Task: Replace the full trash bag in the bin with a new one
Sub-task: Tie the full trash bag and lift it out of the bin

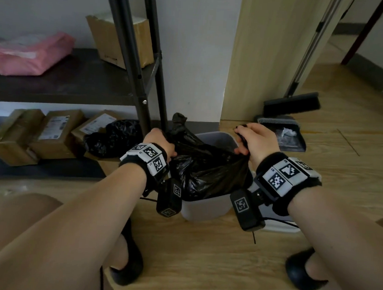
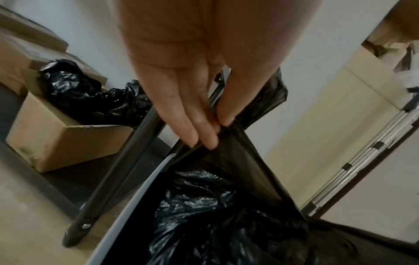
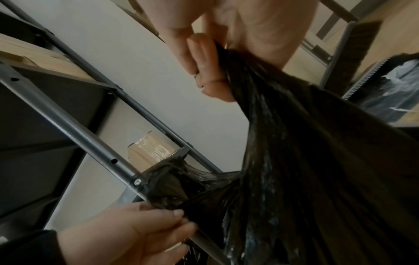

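A full black trash bag (image 1: 204,168) sits in a pale grey bin (image 1: 204,207) on the wood floor, its top pulled up above the rim. My left hand (image 1: 161,143) pinches the bag's left edge (image 2: 226,143) between thumb and fingers, and a gathered tuft stands up beside it. My right hand (image 1: 253,139) grips the bag's right edge, bunched into a tight strand (image 3: 244,71) in its curled fingers. The bag is stretched between both hands. In the right wrist view my left hand (image 3: 158,224) pinches the plastic near the shelf leg.
A dark metal shelf (image 1: 78,79) stands left of the bin, its legs (image 1: 145,79) close behind my left hand. Cardboard boxes (image 1: 41,133) and loose black bags (image 1: 114,138) lie under it. A broom and dustpan (image 1: 285,128) lean at the right wall. My shoes (image 1: 129,262) rest in front.
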Action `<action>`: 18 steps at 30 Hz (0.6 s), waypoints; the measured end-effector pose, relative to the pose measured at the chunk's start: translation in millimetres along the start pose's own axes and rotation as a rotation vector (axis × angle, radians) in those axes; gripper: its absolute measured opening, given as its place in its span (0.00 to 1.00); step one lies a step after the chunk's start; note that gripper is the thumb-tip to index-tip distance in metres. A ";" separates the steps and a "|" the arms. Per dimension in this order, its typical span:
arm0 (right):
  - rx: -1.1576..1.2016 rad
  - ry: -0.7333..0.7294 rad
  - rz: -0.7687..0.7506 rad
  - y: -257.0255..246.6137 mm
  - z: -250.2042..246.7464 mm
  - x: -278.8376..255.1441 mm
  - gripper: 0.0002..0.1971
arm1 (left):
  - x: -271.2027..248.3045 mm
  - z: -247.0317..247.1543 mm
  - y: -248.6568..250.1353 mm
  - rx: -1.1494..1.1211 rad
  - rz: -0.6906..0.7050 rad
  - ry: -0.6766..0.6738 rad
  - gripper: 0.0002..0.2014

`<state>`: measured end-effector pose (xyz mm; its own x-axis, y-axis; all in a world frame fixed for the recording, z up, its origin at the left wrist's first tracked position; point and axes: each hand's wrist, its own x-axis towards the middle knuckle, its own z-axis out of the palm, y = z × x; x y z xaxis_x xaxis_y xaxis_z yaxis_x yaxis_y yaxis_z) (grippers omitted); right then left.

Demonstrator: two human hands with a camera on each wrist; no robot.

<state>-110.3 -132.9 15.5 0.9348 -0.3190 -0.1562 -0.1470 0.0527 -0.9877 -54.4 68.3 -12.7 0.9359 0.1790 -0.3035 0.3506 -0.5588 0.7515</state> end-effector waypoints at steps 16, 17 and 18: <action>-0.700 -0.298 -0.028 25.9 25.7 -7.2 0.38 | -12.7 -5.9 30.3 0.078 0.140 0.014 0.37; -0.735 -0.316 -0.041 26.6 26.0 -6.6 0.38 | -11.3 -2.3 26.4 0.062 0.123 0.007 0.35; -0.769 -0.333 -0.059 28.3 27.0 -4.6 0.39 | -9.0 1.6 21.6 0.023 0.126 0.005 0.30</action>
<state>-110.1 -104.4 -11.7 0.9766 0.0016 -0.2149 -0.1616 -0.6535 -0.7394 -55.2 53.2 5.3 0.9726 0.1106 -0.2045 0.2296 -0.5959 0.7695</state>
